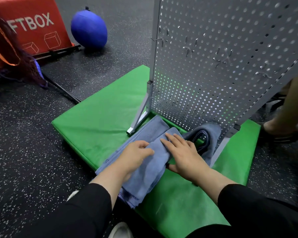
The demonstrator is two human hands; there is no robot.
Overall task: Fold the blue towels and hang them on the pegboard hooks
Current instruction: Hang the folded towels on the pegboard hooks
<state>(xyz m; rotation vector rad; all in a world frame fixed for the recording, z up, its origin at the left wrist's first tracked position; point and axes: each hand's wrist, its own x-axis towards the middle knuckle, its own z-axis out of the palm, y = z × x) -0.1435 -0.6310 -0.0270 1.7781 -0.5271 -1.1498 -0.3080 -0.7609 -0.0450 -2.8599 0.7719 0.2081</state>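
A blue towel (pixel 148 170) lies folded lengthwise on the green mat (pixel 100 117), in front of the grey pegboard (pixel 213 66). My left hand (pixel 134 157) rests on the towel's left part with fingers curled at the fold's edge. My right hand (pixel 182 155) presses flat on the folded layer, fingers straight, thumb under the towel's right edge. A second, darker blue towel (pixel 208 136) lies bunched at the pegboard's foot, right of my right hand. Metal hooks (pixel 187 48) stick out of the pegboard; nothing hangs on them.
The pegboard's angled metal foot (pixel 141 115) stands on the mat just beyond the towel. Another person's leg and sandalled foot (pixel 282 127) are at the right edge. A blue ball (pixel 89 29) and a red box (pixel 33 26) sit on the speckled floor at the back left.
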